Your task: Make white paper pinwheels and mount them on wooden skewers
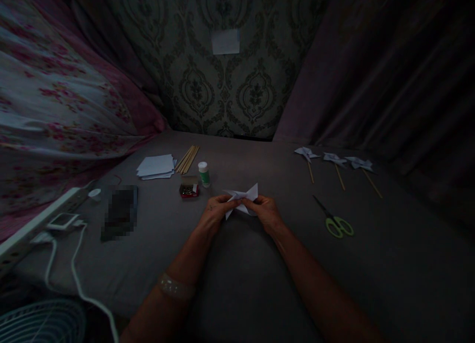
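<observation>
— Where's the folded paper (242, 194)?

— Just below the centre of the frame, pinched between the left hand (215, 208) and the right hand (266, 209), thumbs pressing near its middle

— So each grip is narrow, closed on paper. Which step is that?

— Shaping the blades, I'd judge; it resembles the heads of the three pinwheels (334, 159) at right, though no stick shows on this one

— And the next move?

— Probably one hand should pin the points together, freeing the other for the small metal pieces (190, 188) in the open red box (189, 195), left of centre; later, the bundle of sticks (187, 160) above it
</observation>
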A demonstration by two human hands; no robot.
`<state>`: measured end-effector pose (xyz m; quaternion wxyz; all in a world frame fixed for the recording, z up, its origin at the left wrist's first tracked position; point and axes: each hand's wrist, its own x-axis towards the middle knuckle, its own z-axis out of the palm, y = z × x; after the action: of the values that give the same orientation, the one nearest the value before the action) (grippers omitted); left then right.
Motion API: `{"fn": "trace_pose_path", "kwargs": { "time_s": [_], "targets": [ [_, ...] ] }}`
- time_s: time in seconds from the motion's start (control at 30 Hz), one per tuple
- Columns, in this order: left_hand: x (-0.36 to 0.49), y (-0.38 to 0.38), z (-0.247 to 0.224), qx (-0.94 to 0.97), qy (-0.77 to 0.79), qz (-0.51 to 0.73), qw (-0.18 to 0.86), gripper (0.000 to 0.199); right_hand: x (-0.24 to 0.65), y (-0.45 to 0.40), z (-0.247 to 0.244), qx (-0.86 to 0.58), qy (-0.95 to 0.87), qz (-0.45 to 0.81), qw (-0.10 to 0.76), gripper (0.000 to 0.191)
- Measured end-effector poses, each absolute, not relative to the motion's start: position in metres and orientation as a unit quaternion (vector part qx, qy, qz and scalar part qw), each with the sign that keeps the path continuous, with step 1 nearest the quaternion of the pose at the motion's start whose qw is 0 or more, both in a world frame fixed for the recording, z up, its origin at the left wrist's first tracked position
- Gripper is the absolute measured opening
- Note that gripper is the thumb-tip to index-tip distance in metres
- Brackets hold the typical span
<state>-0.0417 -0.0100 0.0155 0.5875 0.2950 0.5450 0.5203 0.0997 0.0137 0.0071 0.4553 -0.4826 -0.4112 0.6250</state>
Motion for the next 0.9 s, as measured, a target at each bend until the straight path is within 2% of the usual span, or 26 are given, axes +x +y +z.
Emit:
{"fn": "trace_pose_path", "kwargs": {
  "time_s": [0.9],
  "targets": [
    [-0.0415,-0.009,0.0195,0.271,0.51,0.544,0.608,0.034,0.0942,0.0135,0.0135,-0.445,-0.362,0.656,0.49,0.031]
  ]
}}
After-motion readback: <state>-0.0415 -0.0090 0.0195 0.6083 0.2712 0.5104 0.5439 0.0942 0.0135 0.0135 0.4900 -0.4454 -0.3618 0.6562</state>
